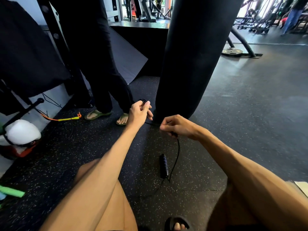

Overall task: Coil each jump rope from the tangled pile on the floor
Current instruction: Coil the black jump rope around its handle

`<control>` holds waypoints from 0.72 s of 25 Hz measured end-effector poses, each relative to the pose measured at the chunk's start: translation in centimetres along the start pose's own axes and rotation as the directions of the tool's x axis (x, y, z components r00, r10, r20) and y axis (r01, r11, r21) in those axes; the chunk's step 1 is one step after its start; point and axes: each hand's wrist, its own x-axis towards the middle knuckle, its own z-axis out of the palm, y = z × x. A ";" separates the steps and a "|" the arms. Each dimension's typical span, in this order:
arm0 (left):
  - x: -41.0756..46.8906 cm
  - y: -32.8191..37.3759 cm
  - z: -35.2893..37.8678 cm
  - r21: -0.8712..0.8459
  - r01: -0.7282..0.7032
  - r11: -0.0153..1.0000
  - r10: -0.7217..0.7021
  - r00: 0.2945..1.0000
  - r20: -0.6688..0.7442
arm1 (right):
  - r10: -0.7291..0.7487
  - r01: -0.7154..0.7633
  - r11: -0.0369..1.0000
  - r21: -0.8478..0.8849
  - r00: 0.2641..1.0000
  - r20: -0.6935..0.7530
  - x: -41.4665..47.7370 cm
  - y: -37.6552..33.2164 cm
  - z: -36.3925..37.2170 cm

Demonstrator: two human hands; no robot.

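Note:
My left hand (139,112) grips a small bundle of black jump rope loops (143,101), which stick out above its fingers. A short taut stretch of the black rope (150,123) runs from it to my right hand (175,126), which pinches the cord. From the right hand the cord hangs down in a curve (178,150) to the floor. One black handle (163,165) lies on the speckled rubber floor between my knees, with thin cord trailing from its near end.
A black punching bag (193,60) hangs just beyond my hands. A person in dark trousers and green sandals (97,114) stands at the left. An orange and yellow rope (66,118) lies by the wall. A white helmet (21,132) and green foam (11,191) sit at far left.

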 end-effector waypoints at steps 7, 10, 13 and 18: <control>-1.6 0.6 1.0 0.065 0.154 0.986 -0.168 0.895 0.413 | -0.187 0.191 0.982 -0.010 0.944 -0.270 -0.3 -0.5 -1.5; -2.5 1.9 1.3 -0.028 0.301 0.953 -0.232 0.787 0.571 | -0.191 0.194 0.981 -0.030 0.910 -0.368 -0.3 -0.2 -2.0; -2.7 2.6 1.2 -0.072 0.370 0.926 -0.231 0.710 0.666 | -0.147 0.175 0.984 0.029 0.894 -0.424 0.0 0.2 -2.3; -2.3 2.6 0.9 -0.233 0.480 0.846 -0.161 0.645 0.747 | -0.041 0.109 0.985 0.135 0.903 -0.428 0.7 1.0 -1.8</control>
